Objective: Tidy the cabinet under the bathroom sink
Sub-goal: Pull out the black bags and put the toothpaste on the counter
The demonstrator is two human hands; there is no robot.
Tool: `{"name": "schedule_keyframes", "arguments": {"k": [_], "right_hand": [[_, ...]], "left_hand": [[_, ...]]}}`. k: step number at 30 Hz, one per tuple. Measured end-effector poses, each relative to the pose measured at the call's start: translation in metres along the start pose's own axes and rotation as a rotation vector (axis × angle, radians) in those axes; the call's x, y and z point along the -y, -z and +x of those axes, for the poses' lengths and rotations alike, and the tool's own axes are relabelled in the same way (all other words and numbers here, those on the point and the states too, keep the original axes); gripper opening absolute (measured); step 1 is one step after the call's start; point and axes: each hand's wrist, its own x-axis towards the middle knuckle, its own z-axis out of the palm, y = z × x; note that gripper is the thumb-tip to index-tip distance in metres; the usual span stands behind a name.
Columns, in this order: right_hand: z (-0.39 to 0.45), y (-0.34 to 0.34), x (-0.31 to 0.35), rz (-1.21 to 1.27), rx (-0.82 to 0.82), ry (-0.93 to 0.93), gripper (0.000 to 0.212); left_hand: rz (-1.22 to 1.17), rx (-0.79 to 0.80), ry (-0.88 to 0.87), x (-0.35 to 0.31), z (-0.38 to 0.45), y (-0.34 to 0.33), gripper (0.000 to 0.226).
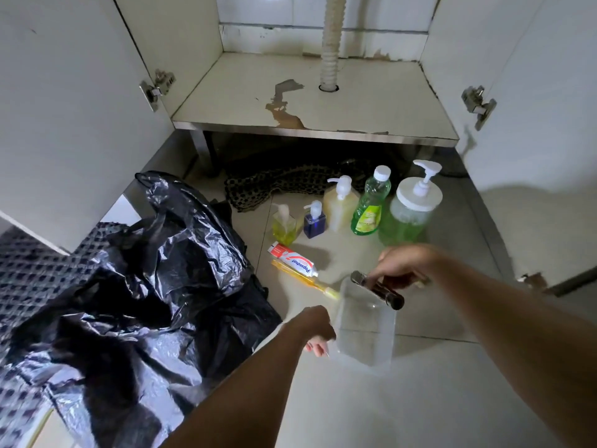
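Observation:
The open cabinet has a stained shelf [355,101] with only a ribbed drain hose [330,43] on it. On the floor tiles, my left hand [318,331] grips the left side of a clear plastic container [366,328]. My right hand [400,266] holds a dark shiny cylinder [378,290] over the container's rim. A yellow toothbrush [303,279] and a toothpaste tube [292,258] lie just beyond. Behind them stand a small yellow pump bottle [284,224], a blue pump bottle [314,221], a pale pump bottle [339,208], a green squeeze bottle [370,205] and a big green pump jar [408,215].
A crumpled black bin bag [145,286] fills the floor at left, over checked fabric [32,263]. A dark patterned cloth [277,185] lies under the cabinet's front edge. Both cabinet doors [64,108] stand open, hinges showing.

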Motion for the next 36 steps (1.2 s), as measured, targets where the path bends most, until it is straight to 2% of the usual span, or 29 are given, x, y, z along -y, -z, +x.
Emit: {"name": "schedule_keyframes", "arguments": {"k": [5, 9, 11, 13, 15, 17, 19, 20, 24, 27, 31, 36], "right_hand": [[-0.002, -0.051, -0.020, -0.076, 0.004, -0.073, 0.016], [-0.003, -0.103, -0.032, -0.234, -0.148, -0.054, 0.017], [0.005, -0.120, -0.039, -0.330, -0.233, -0.068, 0.028], [0.010, -0.124, -0.042, -0.362, -0.277, -0.058, 0.031], [0.014, -0.120, -0.042, -0.444, -0.211, -0.067, 0.024], [0.023, -0.112, -0.040, -0.494, -0.067, -0.080, 0.018], [0.030, -0.094, -0.031, -0.422, 0.049, -0.067, 0.021], [0.034, -0.084, -0.025, -0.390, 0.050, -0.055, 0.018], [0.053, -0.059, 0.004, -0.319, -0.250, 0.111, 0.009], [0.069, -0.070, 0.021, -0.271, -0.408, 0.191, 0.020], [0.092, -0.096, 0.045, -0.260, -0.464, 0.279, 0.035], [0.113, -0.117, 0.063, -0.244, -0.478, 0.315, 0.053]], "left_hand": [[0.039, 0.061, 0.036, -0.001, -0.017, -0.016, 0.022], [0.011, 0.126, 0.057, -0.008, -0.024, -0.028, 0.031], [-0.011, 0.131, 0.042, -0.008, -0.021, -0.029, 0.036], [0.001, 0.129, 0.019, -0.007, -0.019, -0.027, 0.036], [0.020, 0.158, 0.019, -0.005, -0.017, -0.026, 0.036], [0.033, 0.184, 0.035, -0.001, -0.013, -0.026, 0.036], [0.036, 0.211, 0.053, 0.003, -0.007, -0.024, 0.035], [0.032, 0.227, 0.059, 0.006, -0.004, -0.023, 0.035], [-0.013, 0.299, 0.069, 0.017, 0.006, -0.020, 0.035], [-0.078, 0.317, 0.054, 0.023, 0.011, -0.019, 0.033], [-0.124, 0.367, 0.051, 0.027, 0.013, -0.015, 0.034], [-0.195, 0.347, 0.041, 0.028, 0.013, -0.016, 0.032]]}}
